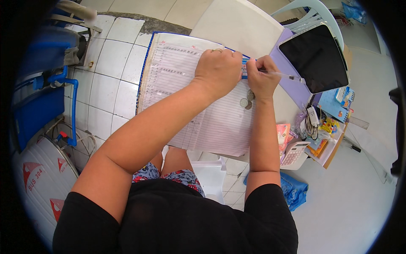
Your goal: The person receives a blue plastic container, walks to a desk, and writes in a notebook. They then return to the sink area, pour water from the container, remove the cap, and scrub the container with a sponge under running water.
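Over a large lined notebook (169, 84) with handwritten columns, my two hands are close together. My left hand (219, 71) is closed, knuckles up, a ring on one finger. Between the hands shows a small flat blue-edged thing (244, 67); its kind is hard to make out, and my left fingers seem closed on its near end. A clear pen (292, 77) is tucked in the curled fingers of my right hand (264, 80), its barrel pointing right. The right thumb is by the blue-edged thing. Several coins (247, 102) lie on the page below the hands.
Right of the notebook are a tablet (315, 59) on a purple folder (294, 86), a pink calculator (294, 153), a white charger with cable (312, 122) and small packets. A light-blue chair (311, 12) stands beyond. Blue-framed furniture (74, 106) is at left.
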`<state>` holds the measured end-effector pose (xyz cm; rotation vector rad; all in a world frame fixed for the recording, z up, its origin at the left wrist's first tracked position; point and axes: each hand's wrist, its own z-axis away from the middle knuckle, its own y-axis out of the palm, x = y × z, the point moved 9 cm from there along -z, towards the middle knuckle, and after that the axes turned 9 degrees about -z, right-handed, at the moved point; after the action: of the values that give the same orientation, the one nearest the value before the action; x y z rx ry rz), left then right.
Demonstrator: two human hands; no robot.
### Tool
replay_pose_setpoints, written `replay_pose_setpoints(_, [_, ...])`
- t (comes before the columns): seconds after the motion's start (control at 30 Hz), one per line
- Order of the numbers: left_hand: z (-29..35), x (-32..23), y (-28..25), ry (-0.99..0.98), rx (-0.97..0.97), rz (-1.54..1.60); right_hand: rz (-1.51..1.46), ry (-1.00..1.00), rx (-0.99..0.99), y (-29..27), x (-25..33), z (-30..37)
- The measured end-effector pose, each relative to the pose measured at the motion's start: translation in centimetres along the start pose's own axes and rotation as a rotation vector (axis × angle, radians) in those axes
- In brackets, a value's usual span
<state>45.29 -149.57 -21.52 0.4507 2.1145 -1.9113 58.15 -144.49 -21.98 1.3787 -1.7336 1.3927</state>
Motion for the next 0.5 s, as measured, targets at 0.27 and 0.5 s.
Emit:
replay_pose_setpoints(0.27, [-0.06, -0.02, 0.13, -0.002, 0.005, -0.026, -0.012, -0.007, -0.008, -0.03, -0.02, 0.02])
replay_pose_setpoints(0.5, [-0.05, -0.04, 0.08, 0.002, 0.0, -0.024, -0.026, -0.004, -0.002, -0.1, 0.21, -0.12])
